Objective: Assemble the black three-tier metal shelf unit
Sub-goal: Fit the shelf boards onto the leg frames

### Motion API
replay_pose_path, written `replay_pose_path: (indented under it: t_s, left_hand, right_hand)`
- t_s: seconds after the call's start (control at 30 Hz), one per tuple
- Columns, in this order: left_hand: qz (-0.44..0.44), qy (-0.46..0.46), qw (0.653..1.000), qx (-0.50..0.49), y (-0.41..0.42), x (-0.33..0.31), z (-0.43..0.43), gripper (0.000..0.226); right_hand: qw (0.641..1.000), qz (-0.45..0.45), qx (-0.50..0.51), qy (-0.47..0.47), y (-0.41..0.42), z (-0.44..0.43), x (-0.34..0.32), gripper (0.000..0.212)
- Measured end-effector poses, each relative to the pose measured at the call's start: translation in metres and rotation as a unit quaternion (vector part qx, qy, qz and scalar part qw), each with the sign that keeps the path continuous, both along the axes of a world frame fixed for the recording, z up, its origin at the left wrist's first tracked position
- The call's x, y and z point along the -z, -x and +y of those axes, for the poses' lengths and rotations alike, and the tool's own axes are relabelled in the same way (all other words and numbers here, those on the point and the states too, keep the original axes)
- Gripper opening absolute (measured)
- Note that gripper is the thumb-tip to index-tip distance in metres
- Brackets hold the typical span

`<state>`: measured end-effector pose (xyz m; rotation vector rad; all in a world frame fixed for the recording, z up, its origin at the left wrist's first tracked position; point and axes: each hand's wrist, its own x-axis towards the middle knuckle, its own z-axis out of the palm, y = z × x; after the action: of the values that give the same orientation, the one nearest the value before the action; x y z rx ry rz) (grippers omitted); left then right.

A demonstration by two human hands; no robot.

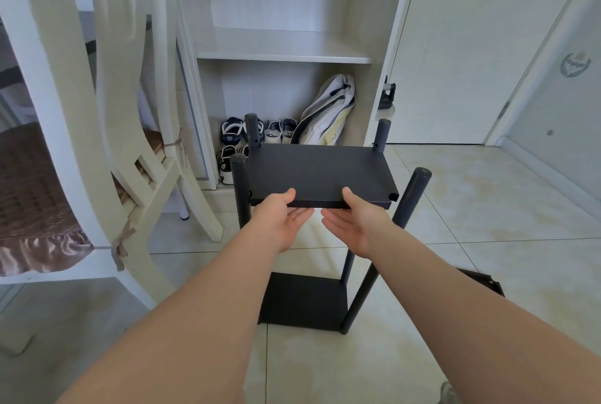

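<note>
A black metal shelf panel [320,172] hangs level between the four upright black posts of the shelf frame. My left hand [283,218] and my right hand [354,221] hold its near edge, thumbs on top and fingers underneath. The near left post [240,189] and near right post [411,195] rise past the panel's front corners. Above its back corners stand the far left post [252,130] and far right post [381,135]. The bottom shelf [302,303] sits low on the posts, just above the tiled floor.
Another black panel [481,280] lies on the floor to the right. A cream wooden chair [130,111] stands close on the left. Behind the frame is an open cabinet [283,57] with several shoes [260,133] and a bag [328,111]. A white door [455,46] is at the right.
</note>
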<state>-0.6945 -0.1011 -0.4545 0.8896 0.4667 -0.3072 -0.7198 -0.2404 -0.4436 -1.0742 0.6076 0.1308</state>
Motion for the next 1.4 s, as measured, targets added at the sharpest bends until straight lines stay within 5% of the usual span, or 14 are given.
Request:
replay_pose_path:
  t_s: [0.5, 0.87, 1.4]
  left_hand:
    - [0.062, -0.13, 0.989, -0.026, 0.001, 0.034, -0.004, 0.016]
    - [0.057, -0.145, 0.984, -0.083, 0.008, 0.061, -0.024, 0.02]
    - [0.159, -0.135, 0.975, -0.078, 0.033, 0.161, -0.031, 0.041]
  right_hand:
    - [0.995, 0.025, 0.087, 0.036, 0.002, 0.024, 0.034, 0.015]
    - [0.995, 0.022, 0.095, 0.015, 0.01, 0.032, 0.056, 0.024]
    - [0.99, 0.101, 0.101, 0.021, 0.034, 0.028, 0.144, 0.031]
